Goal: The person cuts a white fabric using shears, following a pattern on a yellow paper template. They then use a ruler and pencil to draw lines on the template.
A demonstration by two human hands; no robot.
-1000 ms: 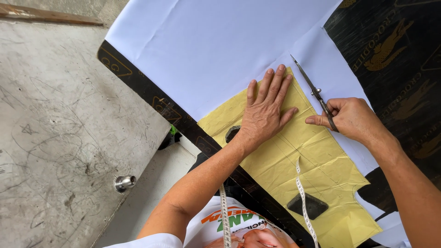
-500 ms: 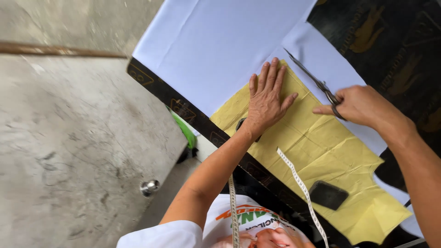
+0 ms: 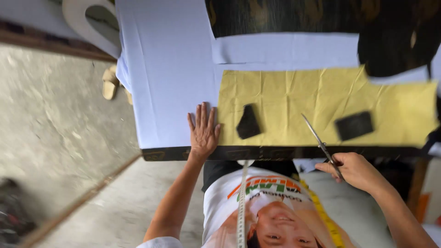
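My left hand (image 3: 203, 131) lies flat, fingers apart, on the white cloth (image 3: 170, 73) at the table's near edge, just left of a yellow paper pattern (image 3: 317, 98). My right hand (image 3: 351, 170) hangs off the table's front edge and grips a pair of scissors (image 3: 319, 142), whose blades point up over the yellow paper. Two dark flat weights (image 3: 248, 122) (image 3: 353, 125) rest on the paper. A measuring tape (image 3: 242, 202) hangs down my chest.
The table has a dark front edge (image 3: 285, 152) and a dark patterned top (image 3: 285, 16) at the back. A concrete floor (image 3: 59, 138) lies to the left, with sandals (image 3: 110, 82) and a white curved object (image 3: 87, 23) beside the table.
The view has swung round so the table runs level. My left hand moved off the yellow paper onto the white cloth. My right hand drew the scissors back to the table's near edge.
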